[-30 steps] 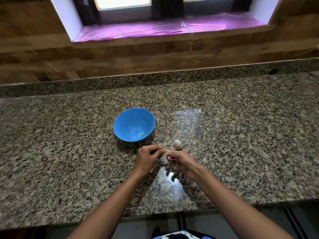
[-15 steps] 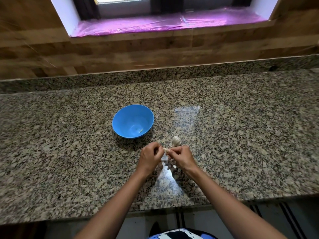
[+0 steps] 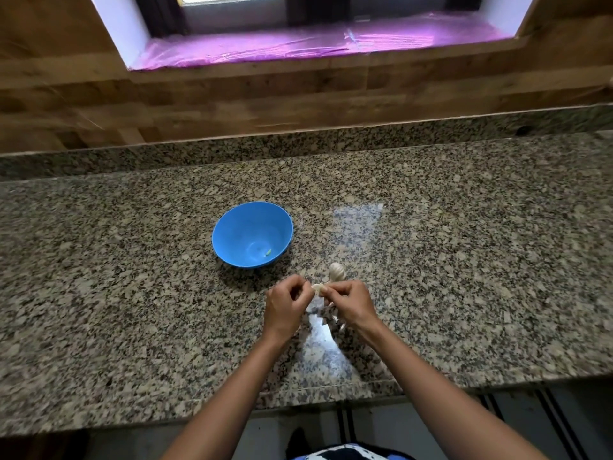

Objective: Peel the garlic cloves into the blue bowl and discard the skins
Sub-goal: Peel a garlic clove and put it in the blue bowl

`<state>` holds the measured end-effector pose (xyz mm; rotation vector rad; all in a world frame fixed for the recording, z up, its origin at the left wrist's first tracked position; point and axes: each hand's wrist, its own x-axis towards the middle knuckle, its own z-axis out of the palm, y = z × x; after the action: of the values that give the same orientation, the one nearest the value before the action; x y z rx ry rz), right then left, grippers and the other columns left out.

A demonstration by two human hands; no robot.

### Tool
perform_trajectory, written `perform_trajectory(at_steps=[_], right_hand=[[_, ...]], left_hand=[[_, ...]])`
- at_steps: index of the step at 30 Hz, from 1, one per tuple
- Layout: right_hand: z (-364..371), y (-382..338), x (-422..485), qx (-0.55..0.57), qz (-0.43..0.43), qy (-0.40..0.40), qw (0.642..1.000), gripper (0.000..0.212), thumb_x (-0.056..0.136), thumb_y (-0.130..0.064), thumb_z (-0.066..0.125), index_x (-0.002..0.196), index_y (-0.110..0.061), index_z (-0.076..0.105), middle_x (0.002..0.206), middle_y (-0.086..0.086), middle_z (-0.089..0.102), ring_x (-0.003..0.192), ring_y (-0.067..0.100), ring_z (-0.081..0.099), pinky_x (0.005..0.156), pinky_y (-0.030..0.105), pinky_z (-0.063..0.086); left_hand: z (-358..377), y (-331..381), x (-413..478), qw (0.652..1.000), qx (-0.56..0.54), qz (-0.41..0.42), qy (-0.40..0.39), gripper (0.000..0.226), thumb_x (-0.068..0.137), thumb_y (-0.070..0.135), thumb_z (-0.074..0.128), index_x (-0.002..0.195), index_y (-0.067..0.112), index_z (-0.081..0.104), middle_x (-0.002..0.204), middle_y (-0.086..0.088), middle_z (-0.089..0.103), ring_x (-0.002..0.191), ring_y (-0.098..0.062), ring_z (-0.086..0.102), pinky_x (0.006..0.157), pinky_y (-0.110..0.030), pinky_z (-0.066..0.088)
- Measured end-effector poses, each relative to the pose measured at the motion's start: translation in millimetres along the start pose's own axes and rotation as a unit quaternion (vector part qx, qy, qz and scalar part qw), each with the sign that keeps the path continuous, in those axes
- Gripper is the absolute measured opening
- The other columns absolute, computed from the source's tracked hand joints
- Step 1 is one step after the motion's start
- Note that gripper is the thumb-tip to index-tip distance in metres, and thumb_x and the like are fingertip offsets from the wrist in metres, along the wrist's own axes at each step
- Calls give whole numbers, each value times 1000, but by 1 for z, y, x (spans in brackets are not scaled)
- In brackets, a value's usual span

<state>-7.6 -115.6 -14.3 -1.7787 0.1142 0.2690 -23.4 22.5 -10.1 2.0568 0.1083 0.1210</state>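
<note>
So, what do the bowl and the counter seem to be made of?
Bowl: probably plastic. It is an even bright blue with a soft, half-matte sheen and a thin rim.
Counter: looks like polished granite. It is speckled grey, black and beige, with glossy reflections of the window. It could also be imitation stone.

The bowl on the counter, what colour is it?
The bowl is plain bright blue, seen best in the head view.

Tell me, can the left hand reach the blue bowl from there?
Probably yes. The blue bowl sits close beyond the left hand, with only bare countertop between them. That hand is busy, though, pinching the garlic clove with the right hand.
</note>
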Motion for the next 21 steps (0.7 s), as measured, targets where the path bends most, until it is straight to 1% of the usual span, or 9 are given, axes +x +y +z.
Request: perform_trajectory(at_steps=[2, 4, 6, 8, 11, 13, 16, 18, 21], right_hand=[[-1, 4, -1, -3, -8, -10, 1000, 18, 84, -20, 67, 79, -5, 74, 68, 18, 68, 56, 15, 53, 56, 28, 41], [0, 8, -1, 8, -4, -10, 1000, 14, 85, -17, 67, 79, -6, 74, 59, 5, 66, 51, 6, 52, 52, 22, 41], [-3, 14, -1, 19, 7, -9, 1000, 11, 85, -14, 66, 77, -14, 74, 55, -7, 64, 50, 2, 54, 56, 22, 45], [-7, 23, -1, 35, 14, -18, 999, 18, 84, -10, 66, 70, -21, 72, 56, -7, 66, 54, 4, 60, 65, 28, 49], [-8, 31, -6, 19, 30, -41, 999, 25, 85, -14, 66, 62, -21, 71, 60, -3, 68, 58, 10, 61, 68, 32, 49], [-8, 32, -9, -1, 31, -58, 998, 29, 86, -18, 65, 58, -20, 71, 61, 0, 69, 62, 17, 63, 69, 36, 49], [-8, 29, -10, -25, 29, -76, 996, 24, 87, -24, 65, 64, -20, 73, 65, 3, 70, 69, 27, 67, 71, 42, 52], [-7, 22, -13, -17, 32, -90, 995, 21, 88, -21, 63, 70, -17, 73, 65, 2, 69, 66, 21, 66, 68, 38, 51], [-7, 9, -18, 105, 85, -107, 985, 20, 91, -14, 57, 77, -10, 70, 66, 3, 65, 52, 10, 57, 50, 24, 47]], left_hand=[[1, -4, 1, 998, -27, -36, 38, 27, 89, 11, 59, 63, 17, 57, 54, 9, 50, 47, -1, 40, 46, -15, 31], [-2, -11, 2, 996, -33, -56, 57, 28, 90, 14, 60, 63, 21, 58, 54, 11, 52, 47, 2, 42, 46, -16, 31], [-4, -17, 0, 998, -15, -61, 27, 20, 88, 17, 64, 68, 20, 66, 57, 12, 58, 51, 2, 49, 49, -14, 35], [-6, -22, -2, 997, -2, -77, 0, 11, 85, 15, 68, 75, 16, 72, 64, 11, 64, 58, -2, 57, 53, -11, 41], [-7, -27, -7, 994, 34, -98, -45, 3, 80, 14, 73, 81, 15, 75, 74, 10, 70, 68, -2, 64, 64, -12, 48], [-7, -26, -10, 994, 33, -92, -57, 12, 80, 17, 74, 92, 18, 75, 87, 11, 71, 78, 1, 65, 71, -11, 49], [-2, -14, -12, 992, -44, -86, -78, 22, 79, 16, 74, 101, 16, 73, 95, 13, 69, 87, 3, 65, 78, -9, 49], [1, -8, -10, 983, -108, -111, -93, 19, 75, 9, 77, 93, 11, 74, 87, 5, 72, 85, -6, 68, 77, -17, 54], [-2, -5, -8, 957, -224, -167, -79, 18, 72, -4, 73, 89, 3, 72, 88, -13, 72, 83, -24, 69, 77, -29, 58]])
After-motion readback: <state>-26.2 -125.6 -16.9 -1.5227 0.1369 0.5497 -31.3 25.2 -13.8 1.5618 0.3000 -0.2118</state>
